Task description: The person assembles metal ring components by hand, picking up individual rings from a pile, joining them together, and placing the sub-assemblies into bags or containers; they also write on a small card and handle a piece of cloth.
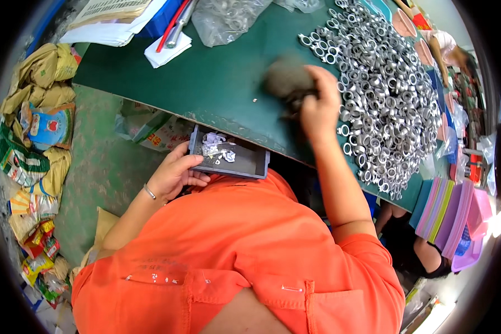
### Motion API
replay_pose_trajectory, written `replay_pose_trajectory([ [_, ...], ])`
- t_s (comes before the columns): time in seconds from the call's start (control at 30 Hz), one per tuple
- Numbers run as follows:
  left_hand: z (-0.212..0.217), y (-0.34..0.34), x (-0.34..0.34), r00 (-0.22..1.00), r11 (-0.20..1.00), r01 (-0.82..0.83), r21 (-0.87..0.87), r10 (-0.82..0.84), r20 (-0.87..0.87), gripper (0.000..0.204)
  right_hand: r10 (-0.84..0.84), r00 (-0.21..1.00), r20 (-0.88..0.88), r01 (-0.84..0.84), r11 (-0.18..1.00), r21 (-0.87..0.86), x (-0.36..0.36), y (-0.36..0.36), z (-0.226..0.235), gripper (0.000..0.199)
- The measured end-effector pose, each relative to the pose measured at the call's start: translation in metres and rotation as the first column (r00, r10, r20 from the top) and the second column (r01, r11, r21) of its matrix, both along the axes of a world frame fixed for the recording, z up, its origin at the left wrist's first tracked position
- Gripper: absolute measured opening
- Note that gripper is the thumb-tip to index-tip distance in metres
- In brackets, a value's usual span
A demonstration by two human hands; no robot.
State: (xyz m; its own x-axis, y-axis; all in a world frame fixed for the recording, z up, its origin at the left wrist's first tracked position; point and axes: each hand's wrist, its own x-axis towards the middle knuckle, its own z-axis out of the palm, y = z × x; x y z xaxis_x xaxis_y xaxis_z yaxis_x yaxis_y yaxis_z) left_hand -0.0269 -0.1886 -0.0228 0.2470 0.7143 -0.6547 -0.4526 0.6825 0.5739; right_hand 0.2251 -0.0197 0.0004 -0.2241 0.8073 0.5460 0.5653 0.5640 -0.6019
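My right hand point(320, 106) is closed on a dark grey rag point(286, 80), blurred, pressed on the green table top point(206, 78). Just right of that hand lies a large heap of small silver metal rings point(389, 94). My left hand point(175, 172) grips the left end of a shallow dark grey tray point(250, 164), held below the table's near edge. A few crumpled white scraps point(216, 146) lie in the tray. I wear an orange shirt and a thin bracelet on the left wrist.
Papers, a red pen and a clear bag of rings point(222, 19) sit at the table's far side. Crumpled wrappers and bags point(33, 139) pile on the floor at left. Stacked pink and purple trays point(456, 214) stand right. Another person point(448, 50) sits at the far right.
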Motion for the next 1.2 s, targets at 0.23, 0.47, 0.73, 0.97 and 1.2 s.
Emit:
replay_pose_trajectory([
  [0.23, -0.008, 0.001, -0.004, 0.998, 1.000, -0.008, -0.012, 0.009, 0.065, 0.055, 0.440, 0.890, 0.117, -0.424, 0.895, -0.136, -0.048, -0.048, -0.009, 0.042],
  [0.47, -0.008, -0.008, -0.014, 0.998, 0.997, -0.063, -0.038, 0.064, 0.025, 0.054, 0.213, 0.977, 0.001, -0.210, 0.963, 0.170, -0.063, 0.041, 0.005, 0.036],
  [0.73, -0.005, -0.002, -0.012, 0.998, 0.998, -0.067, -0.017, 0.068, 0.019, 0.057, 0.175, 0.927, 0.333, -0.217, 0.972, 0.094, -0.060, 0.133, -0.033, 0.028],
  [0.97, -0.008, 0.001, -0.014, 0.997, 0.997, -0.074, -0.020, 0.075, 0.033, 0.057, 0.702, 0.689, 0.179, -0.687, 0.712, -0.147, -0.066, -0.012, 0.000, 0.029],
  [1.2, -0.005, -0.027, -0.020, 0.989, 0.989, -0.148, -0.009, 0.147, -0.020, 0.026, 0.771, 0.542, -0.336, -0.834, 0.445, -0.325, -0.117, -0.074, -0.002, 0.029],
])
